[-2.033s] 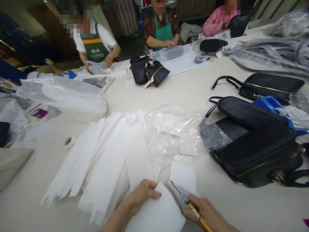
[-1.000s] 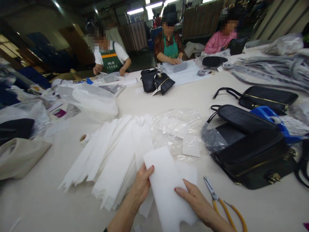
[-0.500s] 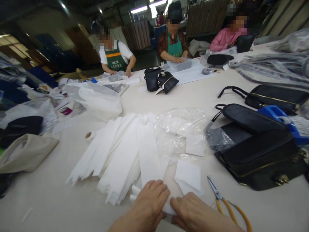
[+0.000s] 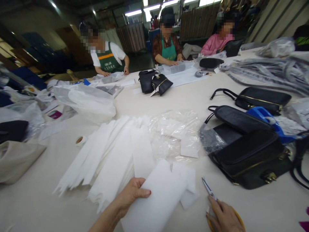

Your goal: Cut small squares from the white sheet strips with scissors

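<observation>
My left hand (image 4: 134,195) pinches the left edge of a flat white sheet (image 4: 160,193), thumb on top. At the lower right, my right hand (image 4: 222,214) has its fingers on the yellow-handled scissors (image 4: 209,188); their blades point up and away and look nearly closed. Whether the fingers pass through the handles is hidden. Left of the sheet lies a fanned stack of long white strips (image 4: 113,161). Small white pieces (image 4: 189,177) lie partly under the sheet's right side.
Black bags (image 4: 251,158) and a blue tool (image 4: 263,117) lie at the right. Clear plastic (image 4: 173,129) is beyond the sheet, a tape roll (image 4: 79,140) left of the strips. Beige cloth (image 4: 19,161) lies far left. Three people work across the table (image 4: 193,93).
The white material between my hands is now a raised flat sheet in my left hand. My right hand has left it and moved right onto the scissors. The whole view has shifted slightly.
</observation>
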### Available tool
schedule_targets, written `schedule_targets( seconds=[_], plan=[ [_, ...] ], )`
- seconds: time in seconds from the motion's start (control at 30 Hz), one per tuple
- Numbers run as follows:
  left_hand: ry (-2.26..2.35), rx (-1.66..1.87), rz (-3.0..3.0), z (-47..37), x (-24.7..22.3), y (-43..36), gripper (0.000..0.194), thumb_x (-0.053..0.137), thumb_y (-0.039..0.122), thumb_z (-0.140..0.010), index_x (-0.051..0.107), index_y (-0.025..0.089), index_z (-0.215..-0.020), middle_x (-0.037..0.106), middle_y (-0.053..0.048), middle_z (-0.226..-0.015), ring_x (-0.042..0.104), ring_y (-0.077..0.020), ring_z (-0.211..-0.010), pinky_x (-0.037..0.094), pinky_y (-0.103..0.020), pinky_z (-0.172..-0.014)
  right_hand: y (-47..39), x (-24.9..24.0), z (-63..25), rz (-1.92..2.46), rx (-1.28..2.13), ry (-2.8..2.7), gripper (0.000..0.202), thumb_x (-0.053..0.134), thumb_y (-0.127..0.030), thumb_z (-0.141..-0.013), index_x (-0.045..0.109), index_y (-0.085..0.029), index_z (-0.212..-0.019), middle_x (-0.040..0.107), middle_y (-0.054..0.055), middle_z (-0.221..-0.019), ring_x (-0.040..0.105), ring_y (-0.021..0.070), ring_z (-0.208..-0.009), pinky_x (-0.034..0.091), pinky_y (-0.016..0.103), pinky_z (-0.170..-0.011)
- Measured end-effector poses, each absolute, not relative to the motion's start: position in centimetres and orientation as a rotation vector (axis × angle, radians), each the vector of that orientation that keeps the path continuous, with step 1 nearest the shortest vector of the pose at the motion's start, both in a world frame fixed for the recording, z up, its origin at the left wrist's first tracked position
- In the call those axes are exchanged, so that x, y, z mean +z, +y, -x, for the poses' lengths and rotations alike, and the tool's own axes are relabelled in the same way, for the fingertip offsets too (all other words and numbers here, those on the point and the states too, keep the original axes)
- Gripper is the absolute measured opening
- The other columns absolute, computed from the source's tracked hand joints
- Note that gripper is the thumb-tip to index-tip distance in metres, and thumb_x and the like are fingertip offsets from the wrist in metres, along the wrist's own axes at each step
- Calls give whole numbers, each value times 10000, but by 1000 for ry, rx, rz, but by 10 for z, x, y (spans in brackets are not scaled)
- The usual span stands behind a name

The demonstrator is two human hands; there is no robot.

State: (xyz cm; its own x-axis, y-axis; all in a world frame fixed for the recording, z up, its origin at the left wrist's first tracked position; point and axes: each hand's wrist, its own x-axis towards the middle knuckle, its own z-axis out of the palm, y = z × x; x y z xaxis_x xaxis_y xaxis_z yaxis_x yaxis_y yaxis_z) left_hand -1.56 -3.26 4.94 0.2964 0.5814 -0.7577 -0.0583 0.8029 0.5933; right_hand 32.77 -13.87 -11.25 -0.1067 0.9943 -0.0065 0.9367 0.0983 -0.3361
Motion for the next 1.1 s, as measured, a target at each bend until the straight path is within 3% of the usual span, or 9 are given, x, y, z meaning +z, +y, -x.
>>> schedule_targets(
  seconds=[0.23, 0.37, 0.47, 0.57, 0.67, 0.73, 0.83, 0.97, 1.1],
  plan=[
    [1079, 443, -439, 12, 38, -31, 411, 802, 277, -473, 695, 85, -820, 706, -114, -690, 641, -203, -587, 473, -254, -541, -150, -127, -331, 2069, 348, -2078, 404, 502, -315, -781, 522, -205, -1169, 587, 137, -990, 585, 291, -883, 509, 421, -748],
    [1010, 426, -452, 11, 33, -31, 392, 785, 251, -522, 693, 86, -865, 710, -115, -706, 644, -201, -580, 482, -267, -568, -148, -119, -332, 2086, 342, -1973, 389, 424, -267, -790, 525, -156, -1149, 565, 130, -860, 569, 258, -756, 505, 405, -706],
    [991, 405, -454, 8, 30, -30, 388, 784, 266, -530, 695, 84, -860, 708, -116, -699, 646, -209, -583, 480, -272, -570, -144, -101, -327, 2186, 631, -1824, 446, 380, -207, -757, 488, -112, -1179, 542, 120, -809, 561, 250, -718, 494, 412, -708],
    [997, 383, -457, 4, 31, -29, 409, 793, 282, -512, 697, 85, -857, 710, -118, -705, 649, -214, -590, 484, -275, -576, -140, -70, -323, 2249, 1036, -1569, 386, 388, -256, -733, 533, -113, -1061, 556, 105, -770, 580, 251, -719, 478, 407, -721],
    [990, 363, -470, 0, 31, -31, 412, 794, 278, -506, 699, 80, -855, 711, -121, -701, 648, -209, -581, 487, -268, -573, -145, -42, -321, 1922, 1607, -1041, 281, 412, -410, -767, 521, -177, -882, 535, 26, -678, 556, 180, -622, 458, 319, -626],
    [977, 351, -477, -2, 30, -33, 395, 787, 270, -518, 701, 81, -854, 711, -120, -698, 650, -206, -581, 489, -265, -574, -152, -29, -320, 1606, 1826, -603, 313, 533, -461, -700, 506, -190, -855, 513, -3, -691, 524, 138, -599, 426, 279, -593],
    [951, 324, -485, -5, 28, -36, 380, 776, 258, -537, 699, 87, -868, 713, -120, -710, 652, -205, -585, 489, -264, -572, -163, -13, -314, 1375, 1865, -297, 463, 664, -400, -585, 515, -202, -976, 498, -23, -705, 487, 102, -581, 386, 247, -566],
    [944, 296, -497, -9, 29, -36, 385, 775, 255, -537, 698, 87, -875, 712, -120, -710, 650, -203, -579, 483, -259, -560, -169, 9, -306, 1307, 1967, -370, 569, 605, -473, -684, 406, -230, -1158, 470, -43, -659, 400, 66, -470, 287, 202, -451],
    [954, 286, -506, -11, 33, -34, 364, 779, 253, -534, 704, 88, -849, 712, -115, -697, 649, -198, -569, 493, -260, -569, -172, 19, -307, 1383, 1955, -717, 454, 611, -460, -673, 451, -231, -1031, 438, -51, -689, 307, 35, -436, 264, 187, -426]
  ],
)
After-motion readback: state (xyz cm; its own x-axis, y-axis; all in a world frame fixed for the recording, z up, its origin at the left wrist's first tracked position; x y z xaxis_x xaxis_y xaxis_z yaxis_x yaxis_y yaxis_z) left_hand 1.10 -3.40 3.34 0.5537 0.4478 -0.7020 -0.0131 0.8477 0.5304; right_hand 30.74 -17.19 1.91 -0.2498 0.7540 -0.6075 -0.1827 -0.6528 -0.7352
